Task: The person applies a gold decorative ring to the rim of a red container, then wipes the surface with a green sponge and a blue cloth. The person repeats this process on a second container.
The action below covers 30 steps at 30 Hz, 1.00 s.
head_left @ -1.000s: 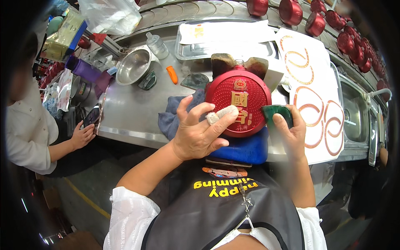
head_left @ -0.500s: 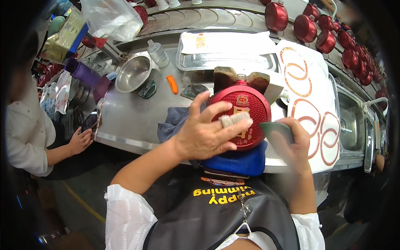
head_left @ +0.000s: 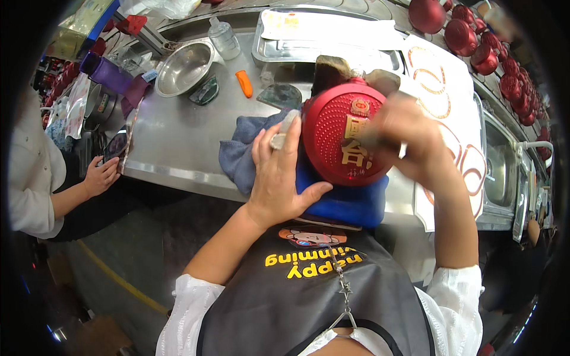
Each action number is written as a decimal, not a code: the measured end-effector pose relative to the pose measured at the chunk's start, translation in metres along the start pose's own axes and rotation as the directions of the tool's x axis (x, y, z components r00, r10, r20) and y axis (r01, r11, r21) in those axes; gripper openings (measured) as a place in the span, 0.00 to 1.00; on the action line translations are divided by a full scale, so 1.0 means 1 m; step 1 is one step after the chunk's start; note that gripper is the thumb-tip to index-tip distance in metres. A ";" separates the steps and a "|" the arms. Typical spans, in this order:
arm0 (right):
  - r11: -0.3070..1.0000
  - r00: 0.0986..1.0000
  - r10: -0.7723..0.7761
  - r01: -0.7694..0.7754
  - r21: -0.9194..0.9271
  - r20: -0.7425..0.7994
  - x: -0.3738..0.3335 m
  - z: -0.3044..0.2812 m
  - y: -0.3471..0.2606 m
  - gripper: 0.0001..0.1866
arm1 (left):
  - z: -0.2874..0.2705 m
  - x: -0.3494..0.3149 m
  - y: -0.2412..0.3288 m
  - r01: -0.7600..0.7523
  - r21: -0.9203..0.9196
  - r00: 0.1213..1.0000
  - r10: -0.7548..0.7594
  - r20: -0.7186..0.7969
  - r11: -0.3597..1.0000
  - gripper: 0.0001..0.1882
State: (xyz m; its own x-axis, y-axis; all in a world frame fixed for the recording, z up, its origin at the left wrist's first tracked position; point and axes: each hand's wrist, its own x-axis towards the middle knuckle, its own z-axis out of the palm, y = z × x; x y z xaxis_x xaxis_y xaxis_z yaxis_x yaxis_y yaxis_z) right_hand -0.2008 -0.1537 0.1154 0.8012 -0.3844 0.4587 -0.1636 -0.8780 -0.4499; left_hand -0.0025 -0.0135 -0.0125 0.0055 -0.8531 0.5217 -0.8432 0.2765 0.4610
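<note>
A round red bottle (head_left: 326,127) with a dotted face and raised gold characters lies tilted on a blue cloth (head_left: 350,204), its neck pointing away. My left hand (head_left: 276,178) rests at the bottle's left edge, thumb spread along the lower side, fingers stretched out with pale covers on two of them. Over the right part of the bottle, my right hand (head_left: 418,139) is smeared by motion, its fingers closed round a dark green scraper (head_left: 374,142) that meets the gold lettering. Behind the bottle stands a brown-stained block support (head_left: 329,72).
A grey-blue towel (head_left: 237,151), orange knife (head_left: 244,83), dark green plates (head_left: 279,95), steel bowl (head_left: 185,68) and clear bottle (head_left: 224,38) sit left. Sheets with red rings (head_left: 436,83) lie right, before a sink (head_left: 500,151). A co-worker's hand (head_left: 101,177) is far left.
My left hand has come off the bottle's face to its left edge. My right hand has moved up and left with the scraper onto the lettering. The bottle has turned slightly.
</note>
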 end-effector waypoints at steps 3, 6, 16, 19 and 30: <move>0.899 0.970 -0.238 0.199 -0.390 -0.053 -0.012 0.007 0.004 0.10 | 0.001 0.002 -0.001 0.007 -0.004 1.000 -0.007 0.023 1.000 0.61; 0.979 0.936 -0.202 0.191 0.065 0.289 -0.031 0.007 -0.006 0.10 | 0.002 0.001 0.000 0.008 -0.006 1.000 -0.008 0.000 1.000 0.60; 0.973 0.993 0.068 -0.087 0.216 0.095 -0.064 0.001 -0.001 0.10 | -0.034 -0.008 -0.025 0.103 0.145 0.988 -0.118 0.098 0.984 0.45; 0.859 0.848 0.470 -0.374 0.350 -0.246 -0.087 0.010 0.016 0.07 | -0.039 -0.013 -0.038 0.240 0.135 0.961 -0.255 0.108 0.961 0.28; 0.738 0.647 0.619 -0.285 0.612 -0.445 -0.140 0.011 0.020 0.08 | -0.010 0.114 0.040 -0.322 0.001 0.937 0.319 -0.139 0.947 0.16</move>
State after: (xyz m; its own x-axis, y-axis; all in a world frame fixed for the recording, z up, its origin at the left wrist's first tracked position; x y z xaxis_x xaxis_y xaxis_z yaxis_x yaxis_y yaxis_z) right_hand -0.3098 -0.1141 0.0334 0.1606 -0.9193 0.3594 0.0028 -0.3637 -0.9315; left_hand -0.0308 -0.0953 0.0724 -0.1894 -0.6501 0.7359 -0.8007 0.5361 0.2675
